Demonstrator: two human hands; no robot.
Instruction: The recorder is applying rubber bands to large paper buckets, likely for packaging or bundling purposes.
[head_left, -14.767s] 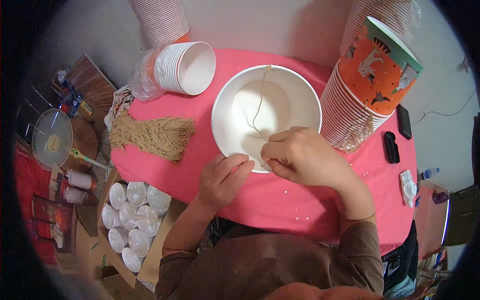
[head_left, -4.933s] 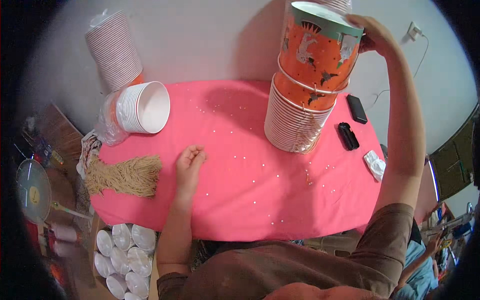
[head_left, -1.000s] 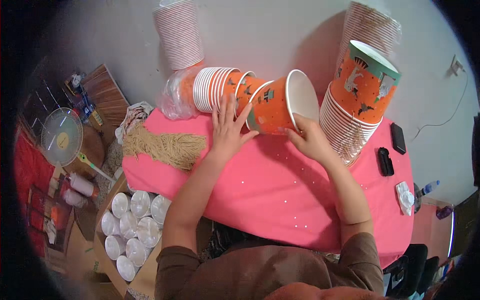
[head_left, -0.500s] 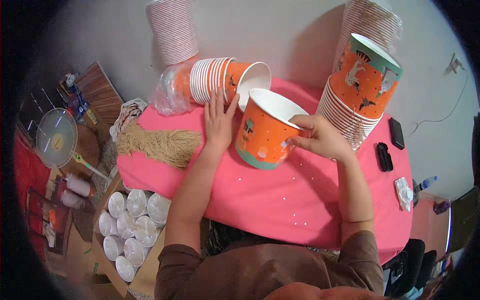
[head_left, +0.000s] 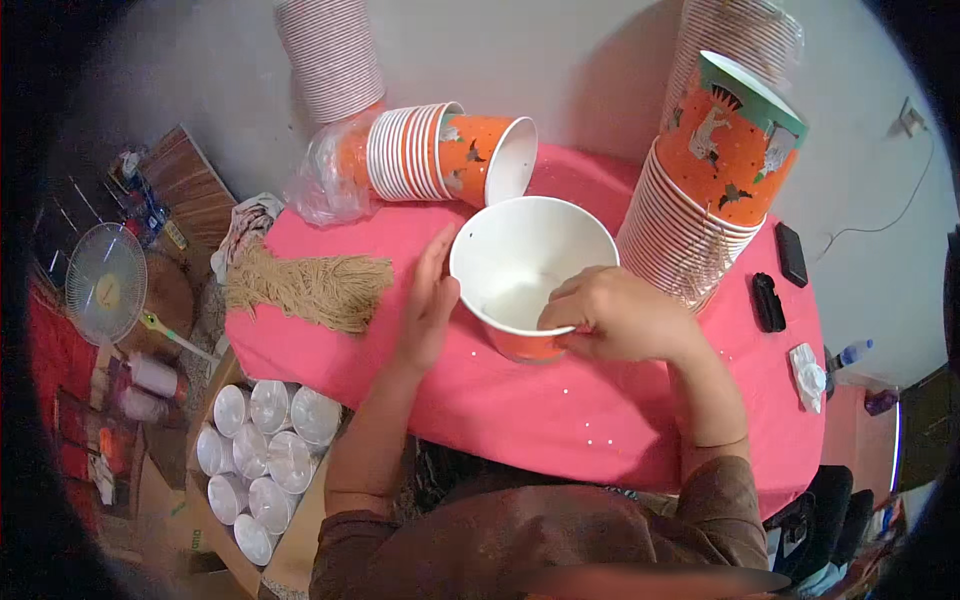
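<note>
Bucket (head_left: pixel 515 255), drawn off the lying stack (head_left: pixel 410 155), looks unstrung; right hand (head_left: pixel 620 310) pinches its rim, left hand (head_left: pixel 428 315) spread alongside; string-hung stack (head_left: pixel 680 235) seems done.

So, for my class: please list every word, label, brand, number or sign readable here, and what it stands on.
Cardboard box flap: sideways lettering, faint and blurred; I won't quote it.
Bottle-like item, far left: label too small to read.
Orange bucket being handled: no words show.
Stacked orange bucket: pictures, no readable words.
</note>
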